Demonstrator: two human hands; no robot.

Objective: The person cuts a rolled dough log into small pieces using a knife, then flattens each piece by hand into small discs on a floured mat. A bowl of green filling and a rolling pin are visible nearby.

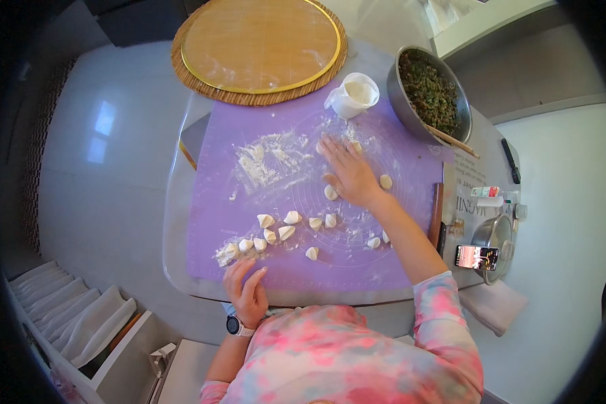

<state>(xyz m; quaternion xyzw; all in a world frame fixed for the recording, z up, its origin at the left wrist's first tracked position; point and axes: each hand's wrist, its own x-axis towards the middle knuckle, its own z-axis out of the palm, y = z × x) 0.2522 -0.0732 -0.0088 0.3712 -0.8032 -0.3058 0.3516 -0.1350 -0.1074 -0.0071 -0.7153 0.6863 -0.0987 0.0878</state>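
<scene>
My right hand [351, 169] lies palm down over the purple silicone mat [217, 202], its fingers over small dough pieces near the loose flour; what is under the palm is hidden. A flattened round of dough [386, 182] rests to its right, and another piece [331, 192] sits by the thumb. My left hand [246, 290] is at the mat's near edge with curled, parted fingers and nothing visible in it. Just beyond it are several cut dough pieces [286, 232]. A patch of white flour [267, 159] is spread left of my right hand.
At the back stands a round woven tray [257, 97], beside a white cup of flour [353, 96]. A steel bowl of chopped green filling [429, 93] holds wooden chopsticks [452, 141]. On the right are a cleaver [448, 194], a phone [476, 257] on a metal bowl [495, 230], and a black-handled tool [511, 160].
</scene>
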